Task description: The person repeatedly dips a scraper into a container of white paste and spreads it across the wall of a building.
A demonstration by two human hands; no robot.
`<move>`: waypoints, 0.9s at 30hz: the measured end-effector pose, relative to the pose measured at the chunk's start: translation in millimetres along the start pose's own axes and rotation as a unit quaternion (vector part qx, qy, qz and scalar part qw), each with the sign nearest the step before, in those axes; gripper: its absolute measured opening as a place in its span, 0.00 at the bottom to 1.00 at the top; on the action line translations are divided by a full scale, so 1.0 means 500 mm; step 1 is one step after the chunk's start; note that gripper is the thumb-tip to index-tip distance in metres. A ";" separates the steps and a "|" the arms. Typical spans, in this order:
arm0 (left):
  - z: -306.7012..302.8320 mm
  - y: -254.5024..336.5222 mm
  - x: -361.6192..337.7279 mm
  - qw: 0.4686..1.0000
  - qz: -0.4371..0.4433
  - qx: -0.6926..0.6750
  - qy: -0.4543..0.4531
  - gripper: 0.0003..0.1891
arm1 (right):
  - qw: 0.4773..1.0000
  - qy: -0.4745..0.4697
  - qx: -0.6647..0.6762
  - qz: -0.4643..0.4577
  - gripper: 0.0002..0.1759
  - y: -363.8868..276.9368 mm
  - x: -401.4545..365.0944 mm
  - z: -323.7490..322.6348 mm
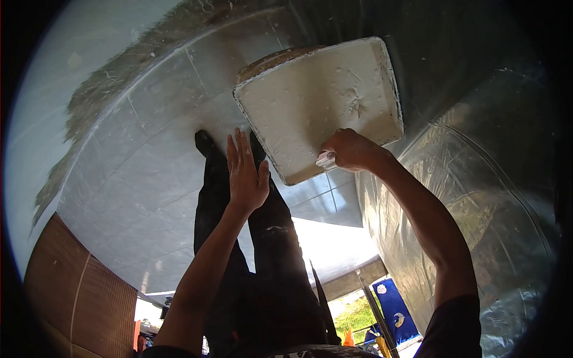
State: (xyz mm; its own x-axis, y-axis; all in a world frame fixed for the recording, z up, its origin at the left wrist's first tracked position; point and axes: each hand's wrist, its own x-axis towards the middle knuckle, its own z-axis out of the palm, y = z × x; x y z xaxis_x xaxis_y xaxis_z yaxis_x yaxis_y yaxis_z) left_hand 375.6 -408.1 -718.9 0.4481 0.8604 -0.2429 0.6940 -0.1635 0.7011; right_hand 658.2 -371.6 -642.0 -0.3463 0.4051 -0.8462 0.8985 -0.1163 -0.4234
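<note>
The right hand (352, 149) grips the near edge of a square board (322, 101) coated in white paste, its fingers curled shut around the rim with something small and white at the knuckles. The board is held tilted above the tiled floor (149, 179). The left hand (246, 176) is flat, fingers (239, 152) straight and close together, thumb apart, just left of the board's near corner and not touching it. The person's dark legs (262, 250) are below, with a plastic sheet (477, 197) to the right.
</note>
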 end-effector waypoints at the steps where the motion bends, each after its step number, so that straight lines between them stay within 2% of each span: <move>1: 0.001 0.001 0.003 1.000 0.002 0.002 0.001 0.39 | 1.000 -0.001 -0.004 0.010 0.22 -0.004 0.001 0.001; 8: -0.013 -0.006 0.017 1.000 0.002 0.006 0.004 0.39 | 1.000 0.011 -0.016 -0.019 0.22 0.013 0.016 0.004; 14: -0.016 -0.005 0.017 1.000 -0.010 0.009 0.001 0.39 | 0.999 -0.009 -0.034 0.012 0.21 0.002 0.023 -0.022; 17: -0.014 0.003 0.019 1.000 0.001 -0.010 0.001 0.39 | 0.998 -0.039 -0.012 0.052 0.21 0.034 0.033 -0.046; 19: -0.009 0.008 0.018 1.000 0.006 -0.019 0.003 0.39 | 0.992 -0.075 0.055 0.082 0.20 0.080 0.029 -0.052; 20: -0.008 0.011 0.019 1.000 0.007 -0.020 0.003 0.39 | 0.992 -0.074 0.054 0.083 0.20 0.100 0.018 -0.052; 21: -0.007 0.014 0.019 1.000 0.013 -0.021 0.005 0.39 | 0.988 -0.020 0.134 0.070 0.20 0.121 0.004 -0.054; 22: -0.007 0.016 0.018 1.000 0.018 -0.022 0.006 0.39 | 0.975 0.033 0.213 0.055 0.19 0.146 -0.011 -0.053; 23: -0.009 0.019 0.016 1.000 0.018 -0.021 0.007 0.39 | 0.942 0.028 0.318 0.106 0.20 0.187 -0.011 -0.034; 24: -0.012 0.024 0.014 1.000 0.021 -0.017 0.008 0.40 | 0.942 0.029 0.318 0.105 0.20 0.200 -0.026 -0.018; 26: -0.027 0.042 0.014 0.999 0.032 -0.011 0.012 0.40 | 0.821 0.128 0.553 0.068 0.23 0.198 -0.071 0.011; 27: -0.041 0.055 0.013 0.999 0.035 -0.018 0.012 0.40 | 0.779 0.143 0.607 0.054 0.26 0.189 -0.095 0.027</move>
State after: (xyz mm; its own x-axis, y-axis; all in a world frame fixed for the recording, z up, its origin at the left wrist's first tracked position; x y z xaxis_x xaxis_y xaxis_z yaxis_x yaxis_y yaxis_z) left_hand 386.2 -396.9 -687.6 0.4800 0.8594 -0.1764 0.6413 -0.2066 0.7389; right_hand 755.8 -414.1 -646.3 -0.0558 0.4996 -0.8645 -0.0609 -0.8659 -0.4965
